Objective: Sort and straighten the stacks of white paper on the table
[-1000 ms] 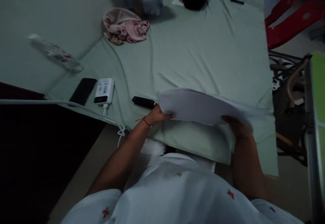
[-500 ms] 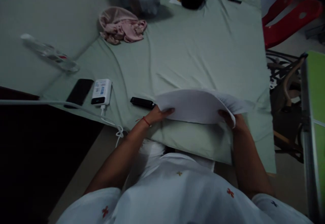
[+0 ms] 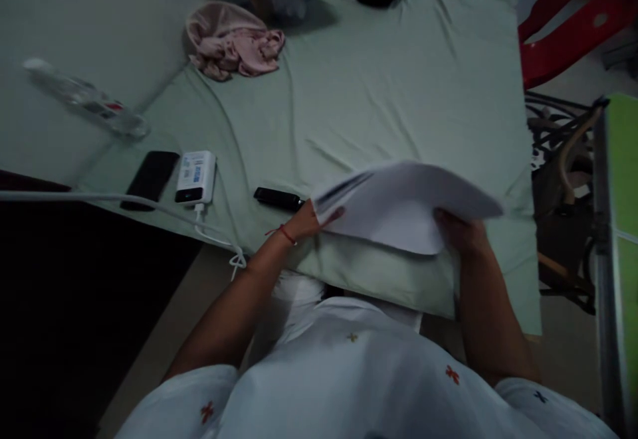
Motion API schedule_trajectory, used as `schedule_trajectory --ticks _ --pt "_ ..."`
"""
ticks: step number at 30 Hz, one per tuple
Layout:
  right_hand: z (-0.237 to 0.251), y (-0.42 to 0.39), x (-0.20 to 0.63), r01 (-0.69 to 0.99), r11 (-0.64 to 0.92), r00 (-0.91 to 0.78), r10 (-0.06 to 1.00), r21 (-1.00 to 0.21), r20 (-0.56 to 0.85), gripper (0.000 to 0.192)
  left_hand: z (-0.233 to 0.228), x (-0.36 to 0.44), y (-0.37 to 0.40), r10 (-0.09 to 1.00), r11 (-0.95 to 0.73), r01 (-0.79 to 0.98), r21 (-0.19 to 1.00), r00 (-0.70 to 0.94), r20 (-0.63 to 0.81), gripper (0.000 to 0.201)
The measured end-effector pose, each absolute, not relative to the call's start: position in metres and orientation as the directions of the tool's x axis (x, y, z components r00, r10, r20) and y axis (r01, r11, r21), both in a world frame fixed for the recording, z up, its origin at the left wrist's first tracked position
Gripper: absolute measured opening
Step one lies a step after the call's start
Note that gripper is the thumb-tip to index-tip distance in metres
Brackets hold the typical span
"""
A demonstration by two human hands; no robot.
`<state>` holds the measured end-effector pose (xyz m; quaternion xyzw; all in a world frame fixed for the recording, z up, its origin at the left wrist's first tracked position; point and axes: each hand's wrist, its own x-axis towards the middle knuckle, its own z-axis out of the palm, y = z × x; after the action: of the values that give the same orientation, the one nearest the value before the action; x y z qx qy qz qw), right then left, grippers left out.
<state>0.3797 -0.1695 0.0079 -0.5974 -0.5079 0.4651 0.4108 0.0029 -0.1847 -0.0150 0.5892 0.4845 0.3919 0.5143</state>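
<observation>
Bed sheet [image 3: 389, 93] serves as landmark. 1 paper stack [image 3: 403, 203] is held above its near edge, left hand [image 3: 306, 221] and right hand [image 3: 461, 234] each grasping a side. Risk: loose sheets may fan out and slide off. Left of the stack: 1 bottle [image 3: 82, 99], 1 phone [image 3: 150, 178], 1 power bank [image 3: 195, 176].

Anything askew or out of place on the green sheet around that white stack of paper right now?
A clear plastic bottle lies on its side at the far left. A crumpled pink cloth sits bunched near the wall. The white stack of paper, gripped by the left hand and right hand, is lifted and fanned at its left edge. Nothing spilled.
</observation>
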Motion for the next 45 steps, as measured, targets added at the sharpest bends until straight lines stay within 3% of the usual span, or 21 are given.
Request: schedule_trajectory --ticks 3,7,11,15,19,24,27,33,37,39,41,45 --pt "0.009 -0.170 0.376 0.127 -0.131 0.159 0.981 -0.983 -0.111 0.037 -0.008 0.009 -0.194 0.959 0.219 -0.005 0.976 0.182 -0.215 0.066" --pt "0.012 -0.171 0.374 0.087 -0.144 0.166 0.978 -0.986 -0.128 0.033 0.001 0.015 -0.204 0.837 0.493 -0.200 0.847 0.376 -0.398 0.073" --pt "0.011 -0.172 0.373 0.075 -0.120 0.147 0.983 -0.990 -0.108 0.033 0.001 0.014 -0.208 0.742 0.593 -0.174 0.786 0.497 -0.450 0.068" --pt "0.012 -0.173 0.372 0.014 -0.168 0.198 0.967 -0.986 -0.162 0.040 -0.002 0.011 -0.212 0.724 0.631 -0.182 0.754 0.487 -0.489 0.064" --pt "0.017 -0.170 0.369 -0.018 -0.185 0.195 0.963 -0.983 -0.184 0.041 -0.002 0.021 -0.217 0.773 0.594 -0.183 0.784 0.401 -0.492 0.059" --pt "0.012 -0.168 0.370 0.042 -0.298 0.085 0.952 -0.954 -0.294 0.042 -0.003 0.032 -0.227 0.806 0.511 -0.040 0.858 0.370 -0.463 0.055" --pt "0.004 -0.171 0.372 0.064 -0.290 0.053 0.956 -0.955 -0.287 0.051 -0.001 0.026 -0.231 0.833 0.446 0.095 0.890 0.318 -0.452 0.052" --pt "0.003 -0.181 0.385 0.215 -0.151 0.240 0.966 -0.965 -0.098 0.045 0.011 0.002 -0.212 0.965 0.124 0.220 0.967 0.201 -0.170 0.052" --pt "0.005 -0.174 0.398 0.347 -0.208 0.005 0.976 -0.915 -0.220 0.037 0.006 -0.003 -0.192 0.962 -0.025 0.299 0.954 0.268 -0.059 0.041" --pt "0.004 -0.170 0.398 0.395 -0.236 -0.009 0.966 -0.888 -0.260 0.037 -0.001 0.000 -0.187 0.947 -0.027 0.348 0.937 0.308 -0.087 0.036" --pt "0.003 -0.168 0.394 0.402 -0.216 0.090 0.976 -0.890 -0.197 0.042 -0.008 0.006 -0.187 0.956 0.015 0.364 0.931 0.268 -0.120 0.034" --pt "0.007 -0.169 0.384 0.333 -0.150 0.217 0.973 -0.931 -0.079 0.047 -0.010 0.019 -0.196 0.977 0.166 0.129 0.978 0.117 -0.181 0.044"
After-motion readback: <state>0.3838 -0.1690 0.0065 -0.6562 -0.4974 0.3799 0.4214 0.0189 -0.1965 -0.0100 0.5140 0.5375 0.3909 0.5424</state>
